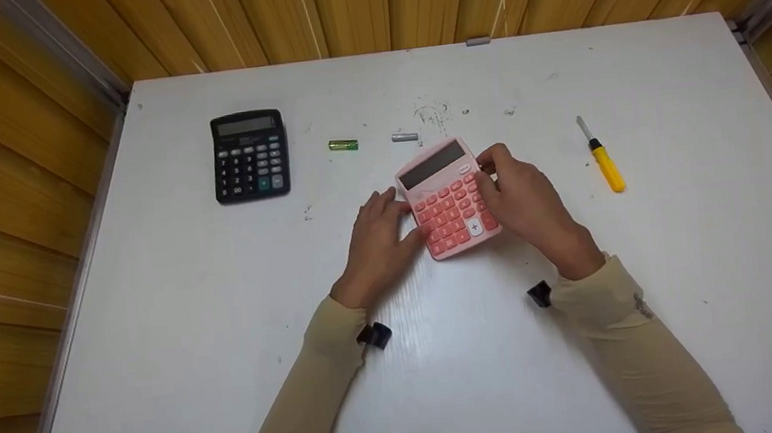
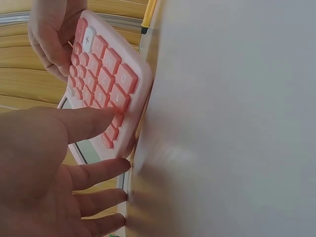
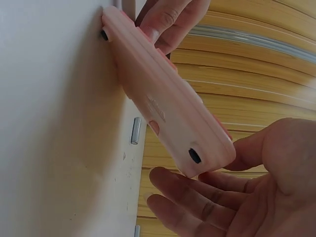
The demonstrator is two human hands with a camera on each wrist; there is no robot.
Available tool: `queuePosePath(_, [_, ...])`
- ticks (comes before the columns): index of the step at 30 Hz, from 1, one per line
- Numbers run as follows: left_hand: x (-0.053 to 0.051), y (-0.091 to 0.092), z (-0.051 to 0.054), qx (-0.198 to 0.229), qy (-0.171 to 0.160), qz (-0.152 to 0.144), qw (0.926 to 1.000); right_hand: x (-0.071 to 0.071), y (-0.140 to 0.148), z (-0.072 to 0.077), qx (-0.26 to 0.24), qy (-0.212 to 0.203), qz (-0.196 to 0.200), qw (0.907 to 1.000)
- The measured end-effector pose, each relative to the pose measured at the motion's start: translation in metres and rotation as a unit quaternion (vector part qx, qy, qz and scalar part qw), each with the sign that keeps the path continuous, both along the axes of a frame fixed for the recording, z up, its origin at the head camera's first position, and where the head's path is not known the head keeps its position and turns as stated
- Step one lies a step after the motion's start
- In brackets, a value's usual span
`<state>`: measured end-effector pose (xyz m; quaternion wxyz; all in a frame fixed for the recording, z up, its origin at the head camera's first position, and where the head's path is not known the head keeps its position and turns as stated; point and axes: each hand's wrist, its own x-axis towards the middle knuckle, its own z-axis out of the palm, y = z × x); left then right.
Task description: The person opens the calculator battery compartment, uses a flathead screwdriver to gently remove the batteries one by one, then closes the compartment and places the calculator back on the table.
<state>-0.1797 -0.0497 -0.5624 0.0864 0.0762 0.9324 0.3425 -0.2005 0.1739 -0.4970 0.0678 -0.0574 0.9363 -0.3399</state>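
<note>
A pink calculator (image 1: 447, 199) stands tilted between the two hands, its right side raised off the white table and its left edge low at the tabletop. The right hand (image 1: 531, 197) pinches the raised right side, thumb on top and fingers below. With its thumb over the keys and index finger at the edge, the left hand (image 1: 380, 238) holds the low left side; its other fingertips rest on the table. The right wrist view shows the calculator's underside (image 3: 158, 106) with dark feet. Beyond it lie a green battery (image 1: 343, 145) and a grey battery (image 1: 405, 137).
At the back left lies a black calculator (image 1: 250, 157). A screwdriver (image 1: 608, 166) with a yellow handle lies to the right of the right hand. Wooden slatted walls (image 1: 350, 9) border the white table (image 1: 176, 339). A small grey piece (image 1: 478, 41) sits on the far edge.
</note>
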Motion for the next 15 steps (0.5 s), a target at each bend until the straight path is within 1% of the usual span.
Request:
queuePosePath(2, [-0.0002,-0.0002,0.0001,-0.001,0.005,-0.002,1.0,0.0005,0.0007,-0.0004,0.012,0.01,0.004,0.9999])
queuePosePath(6, [-0.0005,-0.001,-0.0003,0.003,0.02,-0.01,0.9997,0.0014,0.002,-0.0017,0.044,0.054,0.022,0.9973])
queuePosePath(8, [-0.0006,-0.0014,-0.0004,0.007,0.025,-0.012,0.9996,0.002,0.0023,-0.002,0.062,0.068,0.028,0.9954])
queuePosePath(10, [-0.0004,-0.0018,-0.0004,0.009,0.025,-0.013,0.9996,0.0026,0.0024,-0.0014,0.077,0.067,0.031,0.9943])
queuePosePath(15, [0.0,-0.0026,-0.0002,0.012,0.02,-0.013,0.9997,0.0046,0.003,0.0044,0.094,0.041,0.034,0.9941])
